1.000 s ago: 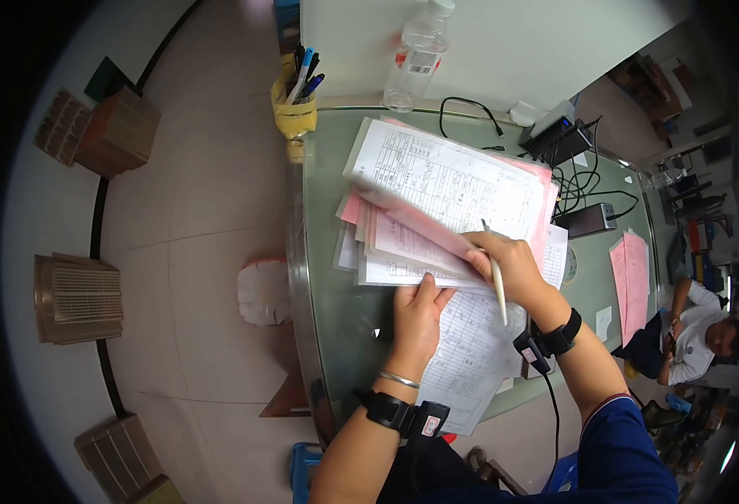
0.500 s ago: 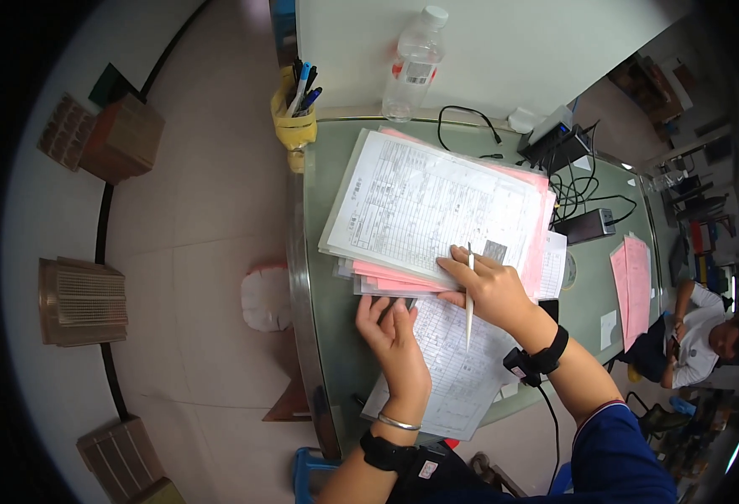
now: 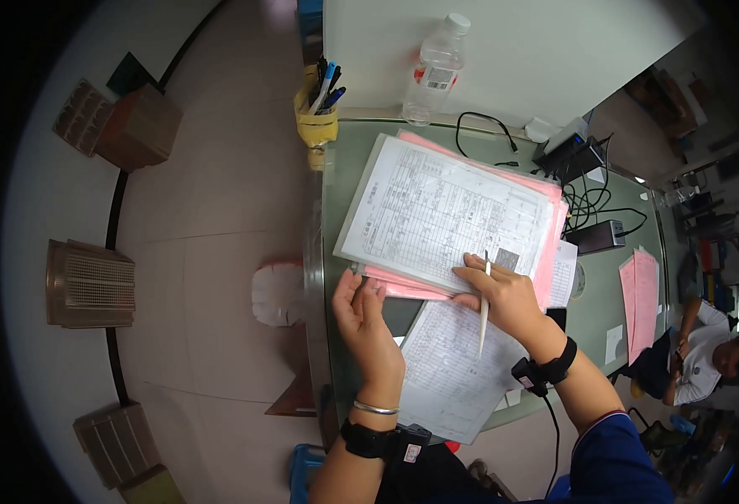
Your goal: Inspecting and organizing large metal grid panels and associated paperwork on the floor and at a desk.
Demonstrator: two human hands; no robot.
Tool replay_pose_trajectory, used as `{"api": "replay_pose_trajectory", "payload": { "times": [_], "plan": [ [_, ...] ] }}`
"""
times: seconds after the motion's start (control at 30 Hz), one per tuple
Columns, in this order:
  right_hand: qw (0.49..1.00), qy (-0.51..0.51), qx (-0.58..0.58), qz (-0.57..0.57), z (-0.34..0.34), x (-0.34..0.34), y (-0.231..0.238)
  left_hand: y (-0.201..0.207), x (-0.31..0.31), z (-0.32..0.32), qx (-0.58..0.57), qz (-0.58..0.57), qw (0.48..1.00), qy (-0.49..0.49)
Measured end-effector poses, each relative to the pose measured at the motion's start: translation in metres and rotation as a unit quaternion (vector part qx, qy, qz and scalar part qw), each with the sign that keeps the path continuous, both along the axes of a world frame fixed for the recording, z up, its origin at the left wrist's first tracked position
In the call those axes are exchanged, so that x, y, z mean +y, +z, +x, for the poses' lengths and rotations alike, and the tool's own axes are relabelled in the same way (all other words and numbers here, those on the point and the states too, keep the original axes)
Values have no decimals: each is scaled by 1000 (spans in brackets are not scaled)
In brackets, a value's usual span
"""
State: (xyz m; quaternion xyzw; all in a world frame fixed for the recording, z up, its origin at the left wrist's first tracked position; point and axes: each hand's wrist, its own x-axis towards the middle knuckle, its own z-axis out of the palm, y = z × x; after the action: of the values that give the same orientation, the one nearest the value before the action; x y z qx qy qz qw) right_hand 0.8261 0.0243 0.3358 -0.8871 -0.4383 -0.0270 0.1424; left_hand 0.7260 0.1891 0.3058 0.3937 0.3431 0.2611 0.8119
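Two spots on the paper stack's (image 3: 445, 202) near edge, by the worktop's (image 3: 343, 164) far-left corner, are now attended, as I see the left hand (image 3: 371, 336), loosely curled, hold unclear, shifted to that edge's left end while the right hand (image 3: 510, 301) grips a white pen (image 3: 483, 323).

2 hands (image 3: 373, 340) (image 3: 508, 300), curled (not touching)

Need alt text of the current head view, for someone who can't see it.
The left hand is at the near-left corner, the right hand on the near edge, of stacked white and pink papers  on a green table; the right also holds a slim white pen. A clear bottle stands beyond.
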Motion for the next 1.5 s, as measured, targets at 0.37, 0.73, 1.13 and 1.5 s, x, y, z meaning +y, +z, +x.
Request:
{"api": "replay_pose_trajectory", "payload": {
  "times": [0.37, 0.73, 1.13, 1.5],
  "plan": [
    [928, -224, 260, 145, 33, -10, 3, -2, 0, -9, 0, -18, 1000, -8],
    [886, -265, 329, 191, 31, -9, 5, 11, -19, 1, -63, -128, 984, -107],
    [851, -263, 389, 237, 23, -11, 5, 7, -35, 3, 4, -88, 994, -60],
    [876, -272, 315, 242, 23, -16, -4, 12, -35, 6, -11, -102, 992, -79]
  ]
}}
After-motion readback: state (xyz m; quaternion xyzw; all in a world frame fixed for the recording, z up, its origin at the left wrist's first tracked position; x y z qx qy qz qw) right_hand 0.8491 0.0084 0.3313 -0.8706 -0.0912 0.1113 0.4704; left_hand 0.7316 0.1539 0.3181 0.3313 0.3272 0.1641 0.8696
